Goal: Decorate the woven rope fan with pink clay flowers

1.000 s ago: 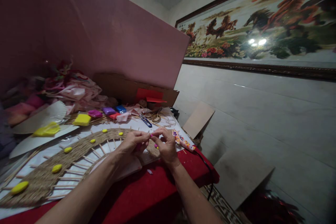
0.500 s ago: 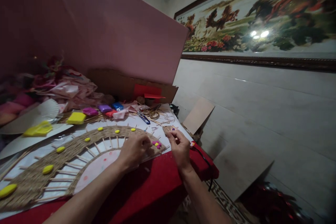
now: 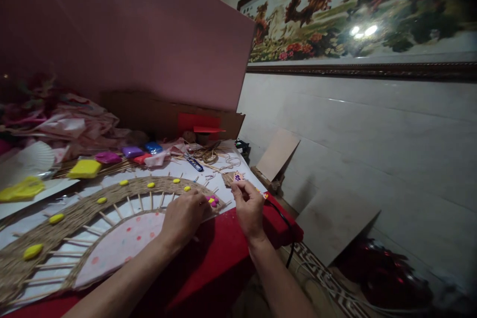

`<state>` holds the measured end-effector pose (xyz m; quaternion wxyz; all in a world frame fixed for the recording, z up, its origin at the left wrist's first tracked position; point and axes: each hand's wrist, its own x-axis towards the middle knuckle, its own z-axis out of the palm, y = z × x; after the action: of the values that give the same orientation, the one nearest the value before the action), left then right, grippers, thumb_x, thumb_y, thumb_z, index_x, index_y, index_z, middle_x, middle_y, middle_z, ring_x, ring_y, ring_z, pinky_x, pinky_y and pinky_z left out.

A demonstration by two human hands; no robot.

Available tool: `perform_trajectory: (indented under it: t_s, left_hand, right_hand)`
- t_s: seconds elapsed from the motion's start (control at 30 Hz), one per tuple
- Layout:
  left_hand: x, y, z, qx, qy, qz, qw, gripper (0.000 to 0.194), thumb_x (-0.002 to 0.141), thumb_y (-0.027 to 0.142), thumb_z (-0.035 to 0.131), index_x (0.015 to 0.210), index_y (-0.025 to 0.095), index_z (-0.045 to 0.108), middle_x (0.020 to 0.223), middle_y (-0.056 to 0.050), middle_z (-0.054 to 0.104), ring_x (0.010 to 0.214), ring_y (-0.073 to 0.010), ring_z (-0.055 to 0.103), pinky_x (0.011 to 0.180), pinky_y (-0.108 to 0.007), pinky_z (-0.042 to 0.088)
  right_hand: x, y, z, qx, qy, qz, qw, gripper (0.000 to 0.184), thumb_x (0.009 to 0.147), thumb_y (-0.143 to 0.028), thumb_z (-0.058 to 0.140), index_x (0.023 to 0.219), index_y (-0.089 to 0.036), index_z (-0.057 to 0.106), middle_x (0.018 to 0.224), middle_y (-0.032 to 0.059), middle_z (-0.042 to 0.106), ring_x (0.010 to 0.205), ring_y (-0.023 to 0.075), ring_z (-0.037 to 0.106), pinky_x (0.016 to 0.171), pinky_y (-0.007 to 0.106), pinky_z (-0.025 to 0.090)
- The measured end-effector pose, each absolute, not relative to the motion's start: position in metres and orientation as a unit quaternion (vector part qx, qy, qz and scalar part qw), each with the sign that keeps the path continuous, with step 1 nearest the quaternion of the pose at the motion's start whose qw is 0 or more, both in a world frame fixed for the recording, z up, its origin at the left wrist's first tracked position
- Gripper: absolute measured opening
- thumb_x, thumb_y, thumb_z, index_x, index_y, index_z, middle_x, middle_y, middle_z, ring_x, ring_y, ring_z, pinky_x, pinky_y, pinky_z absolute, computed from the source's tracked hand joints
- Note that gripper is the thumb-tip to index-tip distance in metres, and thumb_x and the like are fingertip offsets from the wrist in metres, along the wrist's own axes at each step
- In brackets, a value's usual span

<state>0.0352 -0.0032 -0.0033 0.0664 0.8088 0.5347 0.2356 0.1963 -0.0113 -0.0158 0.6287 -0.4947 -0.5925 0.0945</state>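
Observation:
My left hand [image 3: 184,216] is over the right end of a woven, fan-shaped band [image 3: 137,184], its fingers curled down beside a pink and yellow clay flower [image 3: 212,200]. What those fingers hold, if anything, is hidden. A small yellow clay dot [image 3: 187,188] lies by its knuckles, and several others run along the band. To the right, my right hand [image 3: 250,206] has thumb and fingertips pinched together at a brown cardboard piece [image 3: 227,179] with a small purple-patterned piece [image 3: 237,177] on it. I cannot make out what is in the pinch.
Yellow [image 3: 85,169], purple [image 3: 132,151] and blue [image 3: 153,147] clay packs lie behind the band. Dark blue thread snips [image 3: 195,164] rest near coiled cord [image 3: 208,154]. A red cloth [image 3: 212,253] covers the table's front; a black cable [image 3: 286,223] hangs at its right corner.
The view has shifted, moving the scene left and slightly up. A yellow dot beside my left hand now shows. Both hands stay near the same places, fingers still closed.

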Motion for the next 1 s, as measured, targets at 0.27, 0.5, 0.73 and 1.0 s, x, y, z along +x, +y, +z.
perform_trajectory:
  t_s: [0.27, 0.5, 0.73, 1.0]
  left_hand:
    - [0.039, -0.003, -0.001, 0.815, 0.539, 0.203, 0.054, 0.030, 0.085, 0.028, 0.042, 0.078, 0.021, 0.070, 0.084, -0.009, 0.063, 0.070, -0.0213, 0.056, 0.057, -0.029, 0.027]
    - [0.036, -0.002, 0.001, 0.817, 0.528, 0.217, 0.079, 0.029, 0.083, 0.028, 0.045, 0.077, 0.023, 0.072, 0.079, -0.009, 0.065, 0.071, -0.0223, 0.057, 0.059, -0.030, 0.030]
    - [0.030, 0.007, -0.001, 0.796, 0.516, 0.277, 0.153, 0.025, 0.079, 0.024, 0.048, 0.079, 0.019, 0.073, 0.078, -0.008, 0.070, 0.071, -0.0190, 0.060, 0.065, -0.028, 0.037]
    - [0.032, 0.007, 0.001, 0.798, 0.522, 0.264, 0.141, 0.025, 0.079, 0.026, 0.049, 0.079, 0.020, 0.073, 0.078, -0.007, 0.070, 0.072, -0.0183, 0.060, 0.065, -0.027, 0.038]
  right_hand:
    - [0.197, -0.012, -0.015, -0.491, -0.598, 0.092, 0.627, 0.019, 0.086, -0.029, 0.052, 0.076, -0.017, 0.063, 0.073, 0.0029, 0.060, 0.068, 0.0152, 0.053, 0.062, 0.026, 0.040]
    - [0.197, -0.012, -0.014, -0.487, -0.601, 0.089, 0.627, 0.021, 0.086, -0.029, 0.051, 0.075, -0.016, 0.062, 0.071, 0.0028, 0.059, 0.067, 0.0147, 0.052, 0.061, 0.025, 0.040]
    - [0.197, -0.012, -0.013, -0.484, -0.605, 0.083, 0.627, 0.020, 0.085, -0.028, 0.053, 0.073, -0.015, 0.062, 0.071, 0.0020, 0.061, 0.067, 0.0136, 0.053, 0.062, 0.024, 0.040]
    - [0.197, -0.012, -0.015, -0.487, -0.605, 0.081, 0.625, 0.018, 0.085, -0.027, 0.053, 0.076, -0.015, 0.064, 0.071, 0.0019, 0.061, 0.067, 0.0134, 0.054, 0.061, 0.023, 0.040]
